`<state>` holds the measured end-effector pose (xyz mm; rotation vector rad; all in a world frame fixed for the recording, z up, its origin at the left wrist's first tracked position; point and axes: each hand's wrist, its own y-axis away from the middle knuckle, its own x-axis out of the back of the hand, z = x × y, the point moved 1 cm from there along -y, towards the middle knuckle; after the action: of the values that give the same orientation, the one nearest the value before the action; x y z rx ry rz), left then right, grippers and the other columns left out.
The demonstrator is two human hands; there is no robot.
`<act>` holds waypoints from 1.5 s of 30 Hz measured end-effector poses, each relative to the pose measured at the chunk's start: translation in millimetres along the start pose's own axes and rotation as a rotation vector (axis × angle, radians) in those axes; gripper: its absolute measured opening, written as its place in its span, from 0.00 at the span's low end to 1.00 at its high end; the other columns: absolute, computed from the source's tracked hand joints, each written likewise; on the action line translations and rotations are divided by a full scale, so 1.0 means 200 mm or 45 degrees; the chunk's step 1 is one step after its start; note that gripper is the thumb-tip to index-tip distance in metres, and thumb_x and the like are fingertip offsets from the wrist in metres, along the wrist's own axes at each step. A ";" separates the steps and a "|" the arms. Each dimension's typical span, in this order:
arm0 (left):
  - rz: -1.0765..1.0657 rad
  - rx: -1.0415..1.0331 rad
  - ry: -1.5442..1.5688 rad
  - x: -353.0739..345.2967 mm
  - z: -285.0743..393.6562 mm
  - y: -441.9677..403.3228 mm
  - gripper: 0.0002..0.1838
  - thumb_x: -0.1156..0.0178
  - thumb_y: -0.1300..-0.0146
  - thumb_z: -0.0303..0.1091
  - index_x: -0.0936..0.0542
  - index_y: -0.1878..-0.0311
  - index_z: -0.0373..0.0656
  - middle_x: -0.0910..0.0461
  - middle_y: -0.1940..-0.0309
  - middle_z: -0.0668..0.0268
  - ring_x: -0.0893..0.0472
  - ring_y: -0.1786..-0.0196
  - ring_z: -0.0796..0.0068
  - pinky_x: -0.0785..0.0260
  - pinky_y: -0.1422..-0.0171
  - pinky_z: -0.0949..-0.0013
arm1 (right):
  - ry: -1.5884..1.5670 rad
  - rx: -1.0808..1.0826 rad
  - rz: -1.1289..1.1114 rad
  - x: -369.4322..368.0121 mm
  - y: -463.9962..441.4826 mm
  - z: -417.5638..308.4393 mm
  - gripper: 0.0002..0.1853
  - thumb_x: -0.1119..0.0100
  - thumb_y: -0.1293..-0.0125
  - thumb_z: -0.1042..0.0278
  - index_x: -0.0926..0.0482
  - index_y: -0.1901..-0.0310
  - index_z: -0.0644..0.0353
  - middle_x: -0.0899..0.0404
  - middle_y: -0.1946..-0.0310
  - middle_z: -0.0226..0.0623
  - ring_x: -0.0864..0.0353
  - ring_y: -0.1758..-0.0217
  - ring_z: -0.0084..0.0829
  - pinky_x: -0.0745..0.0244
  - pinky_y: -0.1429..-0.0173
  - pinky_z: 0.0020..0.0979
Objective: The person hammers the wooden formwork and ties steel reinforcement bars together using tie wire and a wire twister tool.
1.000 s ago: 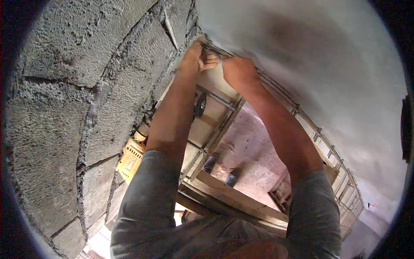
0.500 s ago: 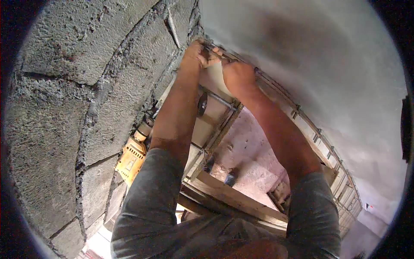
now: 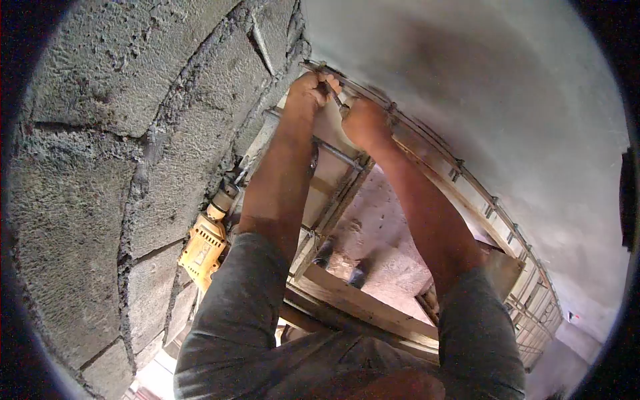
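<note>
My left hand is raised close to the corner where the block wall meets the smooth grey surface. Its fingers curl just beneath a long steel bar; what they pinch is hidden. Beside it, my right hand is closed around a thin dark metal tool, whose exact kind I cannot make out. The tool slants up from my right fist toward my left fingers. Wire or bar pieces tie along the steel bar, which curves down to the right.
A yellow power drill with a bit rests against the concrete block wall, left of my left arm. Below my arms are a crossing metal bar and a wooden plank. A steel mesh stands at lower right.
My right hand has drawn slightly down from the bar, and the metal tool now shows between my hands. My left hand has shifted slightly right.
</note>
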<state>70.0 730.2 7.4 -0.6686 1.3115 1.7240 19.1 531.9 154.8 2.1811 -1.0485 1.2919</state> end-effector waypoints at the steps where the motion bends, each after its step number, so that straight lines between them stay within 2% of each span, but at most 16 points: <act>1: 0.004 0.052 0.024 0.00 0.00 -0.01 0.08 0.58 0.31 0.30 0.30 0.63 0.41 0.28 0.78 0.60 0.27 0.80 0.59 0.28 0.76 0.53 | -0.064 -0.034 0.033 0.00 0.00 0.00 0.08 0.47 0.41 0.71 0.20 0.66 0.66 0.19 0.66 0.57 0.16 0.64 0.45 0.24 0.65 0.45; 3: 0.009 0.110 0.046 -0.04 -0.03 0.03 0.09 0.58 0.30 0.32 0.30 0.63 0.41 0.30 0.79 0.61 0.29 0.81 0.59 0.31 0.77 0.54 | -0.352 -0.125 -0.078 -0.13 -0.04 0.08 0.09 0.47 0.38 0.69 0.20 0.66 0.64 0.20 0.68 0.52 0.18 0.68 0.39 0.26 0.70 0.41; 5: 0.351 -0.170 -0.065 -0.13 -0.05 0.14 0.14 0.58 0.28 0.38 0.29 0.65 0.40 0.29 0.79 0.60 0.26 0.79 0.58 0.30 0.76 0.55 | -0.641 -0.219 -0.195 -0.16 -0.04 0.08 0.09 0.47 0.36 0.68 0.20 0.65 0.63 0.20 0.70 0.48 0.20 0.72 0.32 0.29 0.75 0.36; 8: 0.327 -0.001 -0.089 -0.10 -0.02 0.16 0.16 0.58 0.28 0.42 0.28 0.64 0.41 0.26 0.78 0.59 0.24 0.77 0.57 0.30 0.76 0.55 | -1.716 -0.768 -0.324 -0.21 0.00 0.00 0.10 0.49 0.31 0.64 0.21 0.62 0.60 0.24 0.74 0.36 0.30 0.79 0.21 0.40 0.81 0.25; 11: 0.180 0.026 -0.331 -0.04 0.00 0.15 0.16 0.57 0.28 0.43 0.28 0.61 0.41 0.24 0.75 0.59 0.23 0.75 0.57 0.26 0.73 0.53 | -2.176 -0.868 -0.327 -0.24 0.01 -0.11 0.06 0.49 0.30 0.64 0.24 0.57 0.53 0.28 0.78 0.27 0.36 0.83 0.19 0.45 0.82 0.21; 15: 0.355 -0.081 -0.076 -0.08 0.02 0.20 0.14 0.58 0.27 0.43 0.29 0.61 0.44 0.25 0.75 0.61 0.25 0.78 0.59 0.28 0.74 0.50 | -1.951 -0.721 -0.606 -0.26 -0.08 -0.10 0.08 0.48 0.31 0.64 0.26 0.54 0.54 0.30 0.79 0.25 0.35 0.83 0.18 0.44 0.83 0.22; 17: 0.282 0.003 0.000 -0.09 0.03 0.21 0.13 0.58 0.27 0.43 0.29 0.61 0.45 0.26 0.76 0.62 0.26 0.79 0.62 0.27 0.73 0.49 | -1.273 -0.311 -0.452 -0.22 -0.08 -0.04 0.08 0.44 0.35 0.68 0.26 0.56 0.57 0.30 0.81 0.26 0.31 0.83 0.19 0.42 0.83 0.25; 20: 0.217 0.085 0.138 -0.09 0.02 0.19 0.12 0.57 0.27 0.42 0.30 0.63 0.47 0.28 0.78 0.64 0.28 0.81 0.65 0.25 0.71 0.47 | -0.842 -0.397 -0.370 -0.19 -0.07 -0.05 0.10 0.41 0.43 0.77 0.26 0.58 0.59 0.29 0.82 0.28 0.29 0.83 0.21 0.39 0.83 0.26; 26: 0.310 0.160 0.366 -0.04 0.04 0.14 0.13 0.56 0.27 0.41 0.29 0.65 0.46 0.29 0.78 0.65 0.29 0.82 0.69 0.22 0.68 0.47 | -0.535 -0.362 -0.318 -0.30 -0.03 -0.06 0.08 0.44 0.38 0.68 0.26 0.59 0.60 0.26 0.78 0.29 0.29 0.82 0.20 0.42 0.84 0.26; 28: 0.292 0.144 0.319 -0.05 0.01 0.14 0.13 0.55 0.27 0.42 0.29 0.65 0.45 0.29 0.78 0.65 0.29 0.82 0.69 0.22 0.68 0.47 | -1.868 -0.881 -0.386 -0.27 0.05 -0.06 0.07 0.49 0.33 0.65 0.27 0.59 0.58 0.27 0.77 0.27 0.34 0.84 0.18 0.43 0.83 0.23; 36: 0.034 0.077 -0.030 -0.16 -0.02 0.33 0.17 0.52 0.29 0.47 0.30 0.63 0.40 0.27 0.78 0.62 0.28 0.83 0.67 0.23 0.73 0.57 | -3.382 -0.775 -0.230 -0.32 -0.05 -0.22 0.08 0.59 0.26 0.66 0.27 0.57 0.53 0.27 0.74 0.26 0.34 0.80 0.18 0.41 0.80 0.19; 39: 0.071 -0.014 -0.087 -0.16 -0.04 0.28 0.20 0.52 0.29 0.50 0.28 0.64 0.40 0.25 0.76 0.59 0.27 0.81 0.66 0.24 0.73 0.61 | -3.000 -0.695 -0.043 -0.26 -0.06 -0.23 0.04 0.49 0.30 0.63 0.25 0.57 0.42 0.26 0.73 0.26 0.30 0.76 0.21 0.39 0.74 0.18; 40: 0.131 -0.099 -0.002 -0.16 -0.04 0.25 0.21 0.52 0.30 0.51 0.27 0.65 0.40 0.24 0.75 0.58 0.27 0.80 0.65 0.25 0.72 0.62 | -2.619 -0.788 -0.254 -0.16 -0.01 -0.19 0.06 0.43 0.33 0.58 0.25 0.57 0.43 0.24 0.71 0.26 0.30 0.74 0.21 0.36 0.72 0.21; 41: -0.219 0.143 -0.070 0.09 0.02 0.02 0.17 0.48 0.31 0.47 0.26 0.65 0.41 0.23 0.72 0.57 0.25 0.76 0.63 0.25 0.71 0.61 | -2.157 -0.663 -0.226 -0.10 -0.01 -0.14 0.07 0.42 0.35 0.58 0.24 0.57 0.45 0.22 0.70 0.30 0.27 0.73 0.25 0.33 0.71 0.27; 43: -0.014 -0.034 -0.066 -0.08 -0.02 0.17 0.15 0.46 0.32 0.45 0.26 0.65 0.42 0.23 0.73 0.58 0.25 0.77 0.63 0.26 0.73 0.60 | -1.695 -0.533 -0.205 -0.04 -0.05 -0.06 0.09 0.40 0.37 0.58 0.23 0.58 0.48 0.19 0.68 0.35 0.24 0.72 0.29 0.29 0.70 0.33; 45: 0.219 -0.249 0.244 -0.06 -0.07 0.02 0.10 0.41 0.34 0.39 0.26 0.66 0.43 0.24 0.75 0.60 0.28 0.81 0.65 0.30 0.80 0.61 | 0.072 0.374 0.266 0.02 -0.10 -0.03 0.09 0.42 0.40 0.65 0.21 0.60 0.57 0.19 0.67 0.49 0.19 0.69 0.43 0.25 0.64 0.45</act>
<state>71.4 712.4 14.0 -0.8719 1.3751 1.9858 31.5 547.6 161.4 2.2734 -1.1508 1.6855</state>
